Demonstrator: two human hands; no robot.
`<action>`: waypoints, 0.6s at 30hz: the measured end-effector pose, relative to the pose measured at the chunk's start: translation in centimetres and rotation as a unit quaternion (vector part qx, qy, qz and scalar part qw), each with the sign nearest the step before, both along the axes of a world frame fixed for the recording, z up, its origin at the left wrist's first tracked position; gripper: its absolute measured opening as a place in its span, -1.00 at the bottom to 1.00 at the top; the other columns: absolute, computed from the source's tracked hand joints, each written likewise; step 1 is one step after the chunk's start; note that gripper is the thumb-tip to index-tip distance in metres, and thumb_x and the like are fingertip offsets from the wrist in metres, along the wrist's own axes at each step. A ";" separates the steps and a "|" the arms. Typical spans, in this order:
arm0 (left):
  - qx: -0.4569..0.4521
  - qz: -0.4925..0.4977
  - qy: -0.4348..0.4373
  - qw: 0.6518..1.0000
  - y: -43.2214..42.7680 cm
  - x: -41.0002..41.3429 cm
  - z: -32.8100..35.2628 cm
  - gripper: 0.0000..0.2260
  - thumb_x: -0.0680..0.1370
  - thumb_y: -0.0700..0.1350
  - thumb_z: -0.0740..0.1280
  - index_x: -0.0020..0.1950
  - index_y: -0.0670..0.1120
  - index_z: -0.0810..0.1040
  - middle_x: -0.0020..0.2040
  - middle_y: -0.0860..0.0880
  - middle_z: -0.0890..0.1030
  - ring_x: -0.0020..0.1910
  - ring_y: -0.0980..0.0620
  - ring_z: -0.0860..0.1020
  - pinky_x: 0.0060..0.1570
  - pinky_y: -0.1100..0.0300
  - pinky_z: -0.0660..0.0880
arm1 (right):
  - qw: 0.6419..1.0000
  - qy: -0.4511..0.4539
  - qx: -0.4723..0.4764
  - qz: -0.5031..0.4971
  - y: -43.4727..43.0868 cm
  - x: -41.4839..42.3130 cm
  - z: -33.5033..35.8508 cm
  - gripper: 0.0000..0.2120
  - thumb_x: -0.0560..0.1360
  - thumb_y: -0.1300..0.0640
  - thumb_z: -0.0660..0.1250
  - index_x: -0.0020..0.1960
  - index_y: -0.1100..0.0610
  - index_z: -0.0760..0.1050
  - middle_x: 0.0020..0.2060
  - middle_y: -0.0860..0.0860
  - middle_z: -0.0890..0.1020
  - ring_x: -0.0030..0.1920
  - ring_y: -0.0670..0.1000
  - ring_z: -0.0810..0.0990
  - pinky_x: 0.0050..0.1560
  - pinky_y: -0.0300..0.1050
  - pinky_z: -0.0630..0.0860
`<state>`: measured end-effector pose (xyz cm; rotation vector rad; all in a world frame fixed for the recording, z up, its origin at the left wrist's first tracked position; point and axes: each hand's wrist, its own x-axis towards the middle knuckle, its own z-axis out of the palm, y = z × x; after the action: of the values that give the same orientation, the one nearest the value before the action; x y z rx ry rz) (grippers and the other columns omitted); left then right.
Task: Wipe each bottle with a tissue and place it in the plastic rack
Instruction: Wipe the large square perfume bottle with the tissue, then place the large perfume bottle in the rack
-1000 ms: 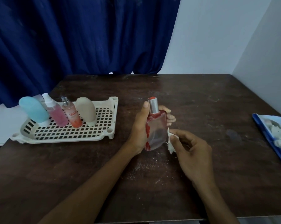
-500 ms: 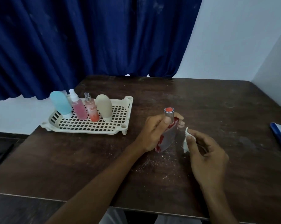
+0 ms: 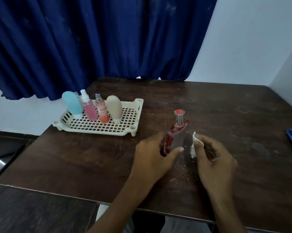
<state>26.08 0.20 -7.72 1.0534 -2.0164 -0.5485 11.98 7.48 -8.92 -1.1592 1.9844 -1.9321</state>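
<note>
Gripping red-trimmed clear glass bottle point(image 3: 177, 137) in left hand point(image 3: 152, 159), pinching white tissue point(image 3: 193, 148) in right hand point(image 3: 215, 163); nearing completion, following four bottles point(image 3: 102, 110) into cream plastic rack point(image 3: 95, 130).

The left hand point(image 3: 152, 155) holds a glass bottle point(image 3: 176, 132); the right hand point(image 3: 214, 158) pinches a tissue point(image 3: 193, 145) beside it.

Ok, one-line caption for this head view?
Left hand grips a clear red-trimmed perfume bottle while the right hand pinches a tissue beside it; four bottles stand in the cream rack.
</note>
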 end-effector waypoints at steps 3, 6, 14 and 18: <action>-0.048 0.060 -0.053 0.996 0.4 -0.6 -0.2 -0.74 0.48 0.13 0.46 -0.01 -0.02 0.62 -0.14 0.07 0.70 -0.23 0.12 0.64 -0.18 0.11 0.61 | 1.000 -0.007 -0.004 0.000 0.1 0.0 0.0 -0.80 0.54 0.19 0.43 0.05 -0.10 0.65 -0.05 -0.18 0.69 -0.03 -0.21 0.67 0.00 -0.43 0.51; -0.059 0.076 -0.068 0.993 0.1 -0.8 0.2 -0.75 0.47 0.15 0.46 -0.08 -0.01 0.61 -0.19 0.06 0.70 -0.28 0.11 0.64 -0.24 0.15 0.59 | 1.000 -0.013 -0.003 0.000 0.0 -0.1 -0.1 -0.80 0.54 0.18 0.43 0.05 -0.11 0.65 -0.04 -0.16 0.70 -0.03 -0.20 0.67 0.02 -0.37 0.54; -0.026 0.068 -0.064 0.995 -0.8 -0.3 0.4 -0.72 0.43 0.21 0.45 -0.07 0.03 0.58 -0.21 0.11 0.68 -0.27 0.17 0.62 -0.19 0.11 0.61 | 1.000 -0.019 0.001 0.001 -0.1 -0.3 -0.4 -0.81 0.54 0.15 0.42 0.06 -0.11 0.65 -0.03 -0.13 0.70 -0.05 -0.18 0.68 0.06 -0.26 0.57; -0.021 0.052 -0.050 0.997 -0.9 -0.4 0.2 -0.72 0.45 0.20 0.46 -0.02 0.03 0.61 -0.14 0.09 0.70 -0.22 0.17 0.64 -0.14 0.12 0.61 | 1.000 -0.013 0.017 -0.004 0.0 -0.3 -0.4 -0.82 0.54 0.14 0.42 0.06 -0.11 0.66 -0.04 -0.15 0.70 -0.06 -0.21 0.67 0.00 -0.43 0.52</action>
<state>25.65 -0.66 -7.48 1.1731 -2.0358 -0.4040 11.67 7.43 -9.33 -1.1144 2.0035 -1.9006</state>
